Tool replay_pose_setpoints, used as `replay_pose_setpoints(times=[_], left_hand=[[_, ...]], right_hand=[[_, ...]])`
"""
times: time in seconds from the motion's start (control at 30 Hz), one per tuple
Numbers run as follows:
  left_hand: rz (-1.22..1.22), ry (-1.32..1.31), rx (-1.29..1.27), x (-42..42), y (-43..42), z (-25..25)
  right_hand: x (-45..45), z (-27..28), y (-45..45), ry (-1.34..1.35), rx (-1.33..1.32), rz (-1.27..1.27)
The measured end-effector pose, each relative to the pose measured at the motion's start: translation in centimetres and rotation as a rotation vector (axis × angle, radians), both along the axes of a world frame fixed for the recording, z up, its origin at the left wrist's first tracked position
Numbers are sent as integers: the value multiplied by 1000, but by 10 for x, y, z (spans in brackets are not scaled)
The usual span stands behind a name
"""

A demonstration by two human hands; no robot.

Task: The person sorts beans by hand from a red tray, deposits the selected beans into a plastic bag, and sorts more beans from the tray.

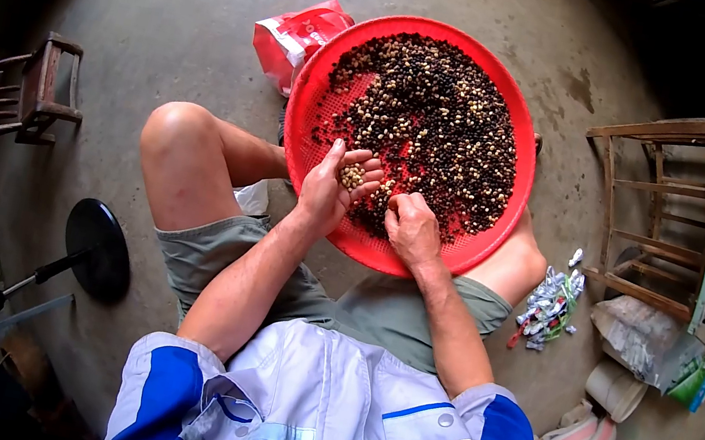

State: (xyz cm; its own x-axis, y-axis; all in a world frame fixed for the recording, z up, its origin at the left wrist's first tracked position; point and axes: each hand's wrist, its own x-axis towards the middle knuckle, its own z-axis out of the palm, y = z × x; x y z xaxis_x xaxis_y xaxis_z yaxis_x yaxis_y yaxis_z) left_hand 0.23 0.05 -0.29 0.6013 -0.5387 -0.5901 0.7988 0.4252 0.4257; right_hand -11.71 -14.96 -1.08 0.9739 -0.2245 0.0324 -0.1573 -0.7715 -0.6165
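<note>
A round red mesh tray (529, 129) rests by my legs, spread with many small dark and pale seeds (424, 82), possibly beans. My left hand (329, 190) is cupped palm up over the tray's near left part, cradling a small pile of pale seeds (351, 175). Right of it, my right hand (415, 231) is over the near edge of the tray with its fingers drawn together in a pinch. Whatever lies between those fingertips is hidden.
Behind the tray's left rim stands a red and white bag (295, 38). To the right are crumpled wrappers (551, 304), a wooden chair (659, 194), a plastic bag (635, 331) and a pale bucket (615, 389). At left are a wooden chair (50, 91) and a black round base (98, 251).
</note>
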Motion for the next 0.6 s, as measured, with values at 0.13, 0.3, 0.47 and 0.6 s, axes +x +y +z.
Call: replay_pose_setpoints(times=[0.13, 0.3, 0.47, 0.6], left_hand=[[-5, -3, -10, 0, -1, 1], [-4, -7, -19, 0, 0, -1], [-9, -5, 1, 0, -1, 1], [-11, -8, 4, -1, -2, 3]], right_hand=[[2, 4, 5, 82, -90, -12], [6, 7, 11, 140, -228, 11], [11, 11, 15, 174, -302, 33], [12, 12, 15, 162, -332, 60]])
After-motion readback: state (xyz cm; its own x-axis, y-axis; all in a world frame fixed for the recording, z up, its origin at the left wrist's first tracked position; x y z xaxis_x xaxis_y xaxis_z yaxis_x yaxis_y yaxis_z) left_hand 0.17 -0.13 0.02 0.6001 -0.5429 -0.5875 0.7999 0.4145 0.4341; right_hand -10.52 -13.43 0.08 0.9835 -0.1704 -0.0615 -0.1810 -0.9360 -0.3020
